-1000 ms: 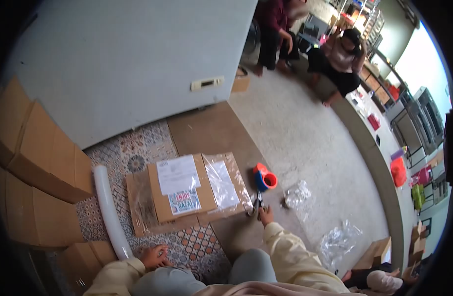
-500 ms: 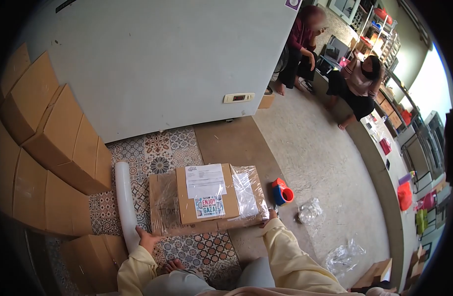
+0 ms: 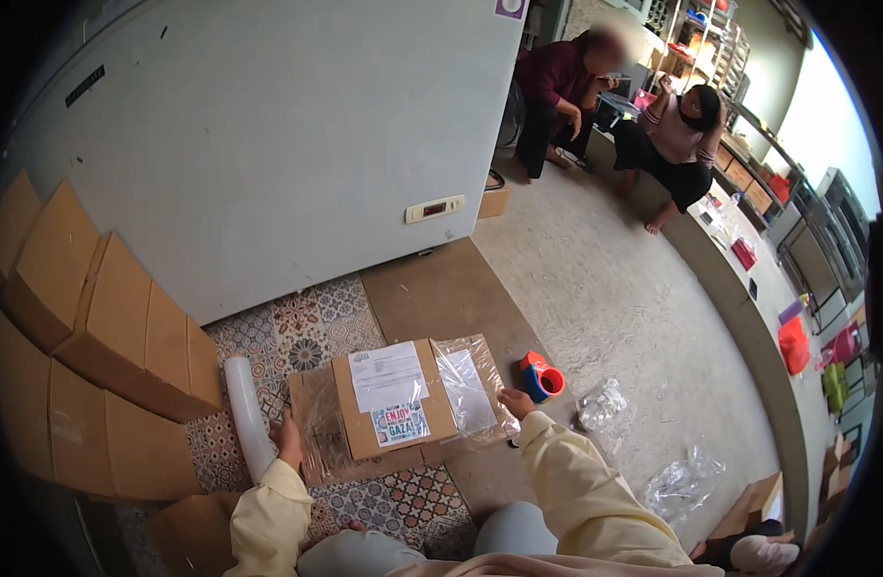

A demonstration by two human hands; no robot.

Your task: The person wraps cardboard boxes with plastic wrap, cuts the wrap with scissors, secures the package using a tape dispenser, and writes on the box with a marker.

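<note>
A small cardboard box (image 3: 441, 389), bearing a printed sheet (image 3: 387, 373) and a colourful sticker (image 3: 401, 423), sits on a wider flat cardboard package (image 3: 316, 409) covered in clear plastic film. My left hand (image 3: 288, 440) grips the package's left edge, its fingers partly hidden by the edge. At the opposite side, my right hand (image 3: 518, 402) is closed on the package's film-covered right edge. Another white sheet (image 3: 468, 389) shows under the film. A white roll of wrap (image 3: 248, 413) lies just left of my left hand. The red and blue tape dispenser (image 3: 540, 378) stands beyond my right hand.
Cardboard boxes (image 3: 114, 317) are stacked along the left. A large white chest freezer (image 3: 287, 144) stands ahead. Crumpled clear plastic (image 3: 603, 406) lies on the floor at right. Two people sit at the back right, near a low ledge (image 3: 720, 264).
My left hand has moved up along the package's left edge. My right hand has shifted from its lower right corner to the right edge, and the package is turned slightly. The view has shifted too.
</note>
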